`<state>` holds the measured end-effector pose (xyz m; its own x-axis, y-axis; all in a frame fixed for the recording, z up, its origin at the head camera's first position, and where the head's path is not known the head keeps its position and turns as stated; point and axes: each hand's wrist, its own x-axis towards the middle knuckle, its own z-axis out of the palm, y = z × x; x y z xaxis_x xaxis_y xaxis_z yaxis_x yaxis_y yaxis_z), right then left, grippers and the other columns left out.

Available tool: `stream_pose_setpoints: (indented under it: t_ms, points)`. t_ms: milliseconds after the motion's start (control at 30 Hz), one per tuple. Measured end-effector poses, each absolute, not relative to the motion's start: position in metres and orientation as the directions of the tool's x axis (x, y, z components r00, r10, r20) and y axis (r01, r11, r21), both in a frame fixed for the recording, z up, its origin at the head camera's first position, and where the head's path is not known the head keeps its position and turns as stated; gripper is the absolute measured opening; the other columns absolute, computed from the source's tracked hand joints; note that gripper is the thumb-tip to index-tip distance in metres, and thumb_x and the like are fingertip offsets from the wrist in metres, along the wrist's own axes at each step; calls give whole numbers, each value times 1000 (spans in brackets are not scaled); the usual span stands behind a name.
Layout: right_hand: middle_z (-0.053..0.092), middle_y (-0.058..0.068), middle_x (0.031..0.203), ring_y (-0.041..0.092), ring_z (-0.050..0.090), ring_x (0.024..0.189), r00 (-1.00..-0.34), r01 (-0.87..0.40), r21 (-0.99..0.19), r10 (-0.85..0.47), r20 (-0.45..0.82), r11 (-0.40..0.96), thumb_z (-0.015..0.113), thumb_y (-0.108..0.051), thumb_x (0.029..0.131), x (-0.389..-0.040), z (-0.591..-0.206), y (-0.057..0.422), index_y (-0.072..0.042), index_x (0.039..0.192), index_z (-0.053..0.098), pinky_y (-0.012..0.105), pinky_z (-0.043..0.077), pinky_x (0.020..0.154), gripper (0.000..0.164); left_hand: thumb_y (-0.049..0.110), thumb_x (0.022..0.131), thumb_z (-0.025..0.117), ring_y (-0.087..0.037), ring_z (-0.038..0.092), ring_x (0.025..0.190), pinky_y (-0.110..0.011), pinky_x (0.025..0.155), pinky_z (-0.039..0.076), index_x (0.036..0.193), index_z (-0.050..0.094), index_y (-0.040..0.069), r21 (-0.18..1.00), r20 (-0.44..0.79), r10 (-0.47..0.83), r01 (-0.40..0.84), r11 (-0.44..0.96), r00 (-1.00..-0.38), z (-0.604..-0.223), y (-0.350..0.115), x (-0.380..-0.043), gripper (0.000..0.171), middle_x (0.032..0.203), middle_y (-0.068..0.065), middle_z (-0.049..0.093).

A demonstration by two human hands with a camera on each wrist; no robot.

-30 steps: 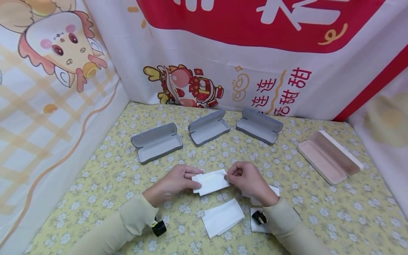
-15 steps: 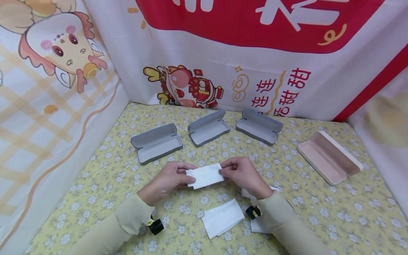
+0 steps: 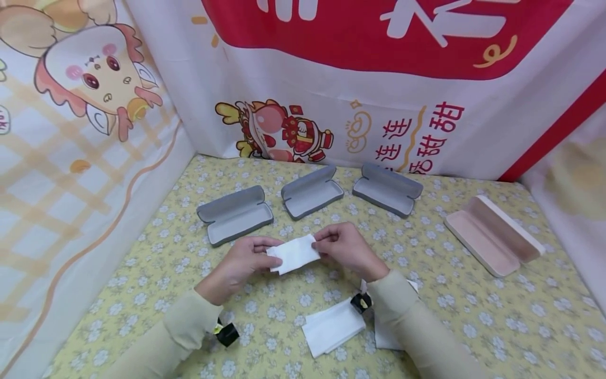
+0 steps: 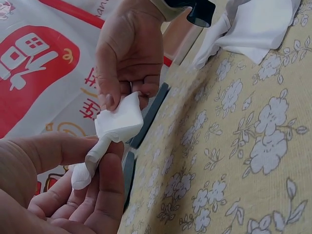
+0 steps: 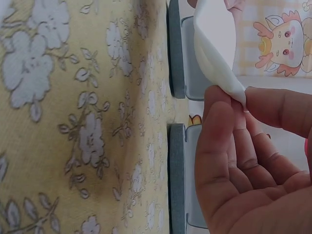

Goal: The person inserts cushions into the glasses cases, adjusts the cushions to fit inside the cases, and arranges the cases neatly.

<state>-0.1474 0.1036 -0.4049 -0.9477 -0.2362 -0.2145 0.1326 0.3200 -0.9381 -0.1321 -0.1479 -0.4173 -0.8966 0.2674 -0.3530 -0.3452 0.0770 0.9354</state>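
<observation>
A folded white tissue (image 3: 295, 255) is held up between both hands over the table, stretched flat. My left hand (image 3: 240, 262) pinches its left end between thumb and fingers; in the left wrist view that end (image 4: 84, 174) looks bunched and layered. At the opposite end, my right hand (image 3: 349, 249) pinches a corner with thumb and index finger. The right wrist view shows the tissue (image 5: 219, 44) narrowing to a twist at those fingertips. Another folded tissue (image 3: 331, 327) lies on the table nearer the body, and more white tissue (image 3: 385, 330) is partly hidden under the right forearm.
Three open grey glasses cases, left (image 3: 239, 220), middle (image 3: 313, 197) and right (image 3: 385, 193), stand in a row beyond the hands. An open pink glasses case (image 3: 487, 245) sits at the far right. Printed cloth walls (image 3: 284, 68) enclose the flowered tablecloth (image 3: 156, 295).
Both hands have moved forward and slightly left, carrying the tissue toward the grey cases. Their pinch on its ends stays the same. The cases and the other tissues have not moved.
</observation>
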Motion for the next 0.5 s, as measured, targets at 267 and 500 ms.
stream_pose_setpoints:
  t_ms: [267,500]
  points:
    - [71,10,89,22,66,75,-937,125,-949,-280,-208,289,72,-5,93,-158,-403,97,-2,97,75,45,60,76,7,-4,83,79,-27,68,92,-41,77,59,129,61,-2,947,-320,241,-316,58,-916,-419,-157,-138,49,112,-18,70]
    - [71,11,91,22,66,78,-930,132,-955,-300,-213,267,71,-6,94,-167,-402,90,-2,100,76,47,59,79,9,0,83,80,-21,64,82,-42,75,58,133,58,1,951,-310,209,-300,79,-927,-415,-168,-143,54,97,-11,69]
